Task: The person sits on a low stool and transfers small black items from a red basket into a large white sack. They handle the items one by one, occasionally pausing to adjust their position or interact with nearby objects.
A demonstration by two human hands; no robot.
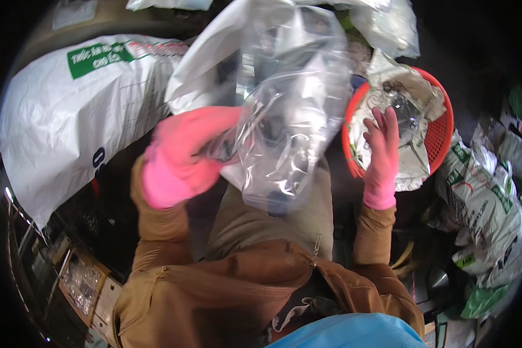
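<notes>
In a pink glove, my left hand [194, 148] is closed on the edge of a large clear plastic bag [296, 110]. The bag hangs over my lap, crumpled and shiny, and blurs a little at its lower end. My right hand [383, 156], also gloved in pink, is raised with its fingers stretched out and holds nothing. Those fingers are in front of a red plastic basket [441, 139], which is lined with an off-white sack [383, 87]. Inside the lining lies a clear, glossy piece of plastic [409, 119]; whether my fingertips touch it I cannot tell.
A full white sack [93, 110] with green and red print lies at the left. An open white sack [203, 64] stands behind the clear bag. Further plastic bags [388, 26] are piled at the back right. Crumpled printed sacks [484, 203] are heaped right of the basket.
</notes>
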